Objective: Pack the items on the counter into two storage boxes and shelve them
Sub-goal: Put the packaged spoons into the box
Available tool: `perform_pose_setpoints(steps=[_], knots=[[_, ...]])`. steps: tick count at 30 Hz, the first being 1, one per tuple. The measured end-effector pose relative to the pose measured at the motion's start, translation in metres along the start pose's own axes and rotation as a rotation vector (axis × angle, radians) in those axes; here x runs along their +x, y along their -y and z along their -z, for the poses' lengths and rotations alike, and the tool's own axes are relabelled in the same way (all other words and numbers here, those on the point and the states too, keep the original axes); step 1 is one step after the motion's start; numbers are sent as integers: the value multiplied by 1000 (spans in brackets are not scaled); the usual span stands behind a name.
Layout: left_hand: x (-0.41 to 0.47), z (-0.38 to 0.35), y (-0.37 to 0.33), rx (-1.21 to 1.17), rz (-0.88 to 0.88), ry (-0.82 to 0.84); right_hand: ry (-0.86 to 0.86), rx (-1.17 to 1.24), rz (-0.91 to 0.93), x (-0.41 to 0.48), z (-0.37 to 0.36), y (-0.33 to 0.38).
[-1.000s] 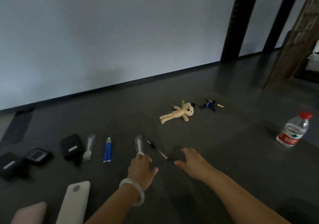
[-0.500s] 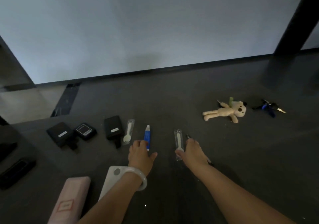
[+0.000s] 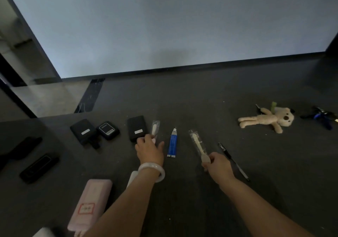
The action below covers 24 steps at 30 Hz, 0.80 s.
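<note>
wrapped spoon pinched, tilted | blue tube flat | plush lying, possibly face-up

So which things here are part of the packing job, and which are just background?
To pack: wrapped spoon in right hand; second wrapped spoon under left hand; blue tube; pen; plush bear; keys; black cases.
Background: counter; wall.

Left hand: moved from the blue tube onto the wrapped spoon beside it.
Right hand: now pinching the other spoon packet.
</note>
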<state>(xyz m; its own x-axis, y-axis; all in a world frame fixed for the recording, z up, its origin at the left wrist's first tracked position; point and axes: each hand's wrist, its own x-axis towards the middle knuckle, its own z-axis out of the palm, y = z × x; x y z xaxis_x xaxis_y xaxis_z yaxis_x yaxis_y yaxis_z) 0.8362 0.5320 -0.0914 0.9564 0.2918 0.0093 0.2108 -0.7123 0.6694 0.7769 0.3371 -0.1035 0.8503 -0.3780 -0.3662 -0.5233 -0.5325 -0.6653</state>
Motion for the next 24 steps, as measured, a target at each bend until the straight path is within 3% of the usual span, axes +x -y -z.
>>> perform_pose_setpoints(steps=[4,10,17,24], knots=[[19,-6,0,82,59,39,48,143,-18,1,-8,5],[27,-15,8,321,13,121,54,160,-23,0,-13,7],[20,-12,13,349,-92,206,53,215,-18,-8,-13,2],[14,-11,3,191,-8,299,85,317,-15,-25,-11,0]])
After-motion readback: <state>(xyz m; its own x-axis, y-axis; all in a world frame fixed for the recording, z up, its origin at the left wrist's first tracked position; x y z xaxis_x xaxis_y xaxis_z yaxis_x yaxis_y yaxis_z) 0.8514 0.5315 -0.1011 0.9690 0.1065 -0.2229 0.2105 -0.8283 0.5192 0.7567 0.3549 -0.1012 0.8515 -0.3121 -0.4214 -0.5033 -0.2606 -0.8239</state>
